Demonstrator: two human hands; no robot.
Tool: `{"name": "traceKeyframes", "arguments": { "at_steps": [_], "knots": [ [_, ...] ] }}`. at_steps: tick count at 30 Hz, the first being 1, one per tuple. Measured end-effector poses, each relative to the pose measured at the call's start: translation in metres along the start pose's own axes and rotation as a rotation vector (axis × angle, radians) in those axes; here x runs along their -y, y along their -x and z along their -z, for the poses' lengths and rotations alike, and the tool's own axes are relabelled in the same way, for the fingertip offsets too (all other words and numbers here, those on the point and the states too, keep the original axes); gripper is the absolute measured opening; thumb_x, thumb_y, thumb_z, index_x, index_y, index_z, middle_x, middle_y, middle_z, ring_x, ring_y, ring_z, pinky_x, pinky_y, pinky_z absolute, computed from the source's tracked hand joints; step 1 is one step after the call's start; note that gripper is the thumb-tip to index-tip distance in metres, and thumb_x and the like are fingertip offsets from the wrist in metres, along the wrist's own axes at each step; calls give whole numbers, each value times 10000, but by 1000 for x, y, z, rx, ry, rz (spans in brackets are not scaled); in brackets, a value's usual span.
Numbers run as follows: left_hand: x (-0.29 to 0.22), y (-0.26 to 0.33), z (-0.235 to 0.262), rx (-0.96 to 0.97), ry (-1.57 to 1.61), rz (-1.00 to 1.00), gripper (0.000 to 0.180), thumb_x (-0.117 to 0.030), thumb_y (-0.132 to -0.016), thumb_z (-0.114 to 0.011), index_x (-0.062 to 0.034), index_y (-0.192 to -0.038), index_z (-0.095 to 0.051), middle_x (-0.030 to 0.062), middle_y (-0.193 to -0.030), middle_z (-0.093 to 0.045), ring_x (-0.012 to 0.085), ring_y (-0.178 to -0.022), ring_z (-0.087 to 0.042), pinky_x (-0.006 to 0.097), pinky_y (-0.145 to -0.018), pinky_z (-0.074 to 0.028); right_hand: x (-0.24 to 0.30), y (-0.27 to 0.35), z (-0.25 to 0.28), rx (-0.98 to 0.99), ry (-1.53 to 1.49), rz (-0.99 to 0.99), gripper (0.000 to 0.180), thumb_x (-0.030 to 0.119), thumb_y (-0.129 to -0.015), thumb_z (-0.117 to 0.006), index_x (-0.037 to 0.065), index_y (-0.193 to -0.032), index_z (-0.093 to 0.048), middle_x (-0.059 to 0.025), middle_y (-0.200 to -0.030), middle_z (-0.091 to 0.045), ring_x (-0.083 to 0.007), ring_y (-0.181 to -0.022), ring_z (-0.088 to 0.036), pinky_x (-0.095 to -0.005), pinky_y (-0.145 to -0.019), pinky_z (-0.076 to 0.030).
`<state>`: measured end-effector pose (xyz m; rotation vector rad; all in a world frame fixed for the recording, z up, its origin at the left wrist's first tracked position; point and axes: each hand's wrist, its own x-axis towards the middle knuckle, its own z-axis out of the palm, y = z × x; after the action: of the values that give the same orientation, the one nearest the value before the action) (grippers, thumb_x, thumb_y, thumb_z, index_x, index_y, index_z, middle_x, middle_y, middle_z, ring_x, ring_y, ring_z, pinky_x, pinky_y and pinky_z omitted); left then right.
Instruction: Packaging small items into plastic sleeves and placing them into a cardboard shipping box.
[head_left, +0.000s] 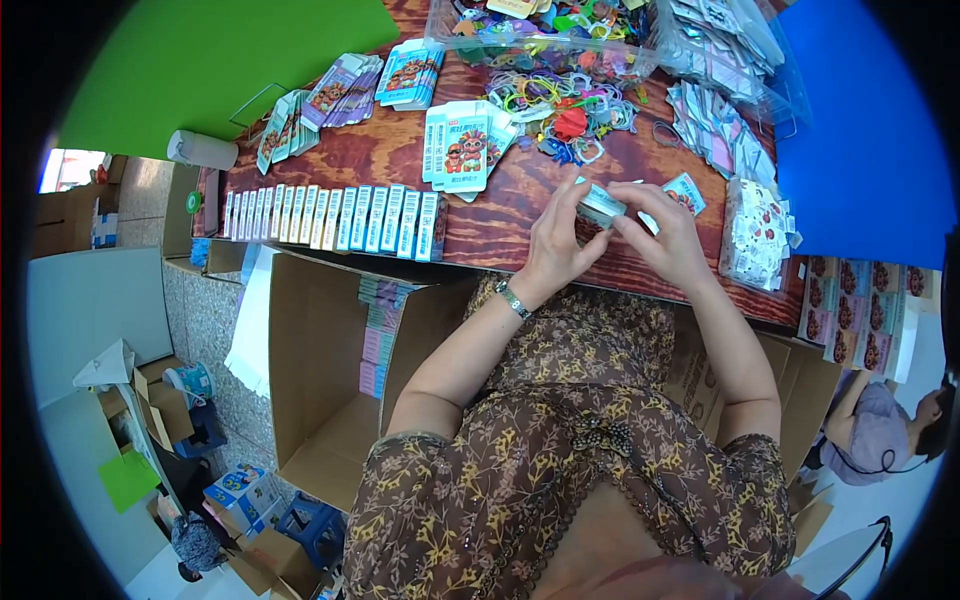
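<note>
Wooden table (500, 225): left hand (556, 240), right hand (672, 238) seemingly pinching small box (601, 204).

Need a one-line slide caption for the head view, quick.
Both hands, left hand and right hand, hold a small light-blue box over a wooden table lined with a row of finished boxes.

Bright, even daylight; soft shadows; sharp centre; strong fisheye bending toward black rim; daylight glare far left.
</note>
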<state>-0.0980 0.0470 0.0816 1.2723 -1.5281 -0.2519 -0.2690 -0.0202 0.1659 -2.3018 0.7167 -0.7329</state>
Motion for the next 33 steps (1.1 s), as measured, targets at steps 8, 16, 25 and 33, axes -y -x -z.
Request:
{"name": "traceKeyframes", "arguments": {
  "at_steps": [8,16,25,33],
  "knots": [
    [-3,3,-2,21,-66,-14,783,-92,-764,-823,29,-1421,-414,345,-1475,-442,482,-1321,-514,494,-1022,-503,-3,15,-20,-219,-98,-139,177,23,-915,-703,4,-1091,-707,-112,-1037,-677,-200,-859,-714,-338,-715,-591],
    [-6,6,-4,14,-71,-5,754,-47,-751,-798,44,-1407,-438,360,-1502,-392,499,-1324,-503,495,-1032,-499,-1,20,-24,-244,246,70,219,0,-853,-743,5,-1070,-715,-133,-1061,-711,-293,-921,-699,-369,-789,-565],
    [-1,9,-3,77,-29,-2,722,-79,-755,-799,12,-1394,-477,318,-1494,-419,479,-1271,-544,484,-1006,-517,-8,27,-37,-229,155,-14,233,20,-879,-743,18,-1106,-691,-146,-1164,-691,-268,-947,-705,-331,-750,-579],
    [-14,-7,-11,106,-113,-41,873,-153,-801,-778,51,-1507,-308,343,-1500,-343,503,-1297,-471,520,-1051,-450,-1,20,-34,-304,-135,-247,186,65,-948,-682,3,-1124,-686,-128,-1084,-714,-179,-835,-700,-288,-645,-558]
  ]
}}
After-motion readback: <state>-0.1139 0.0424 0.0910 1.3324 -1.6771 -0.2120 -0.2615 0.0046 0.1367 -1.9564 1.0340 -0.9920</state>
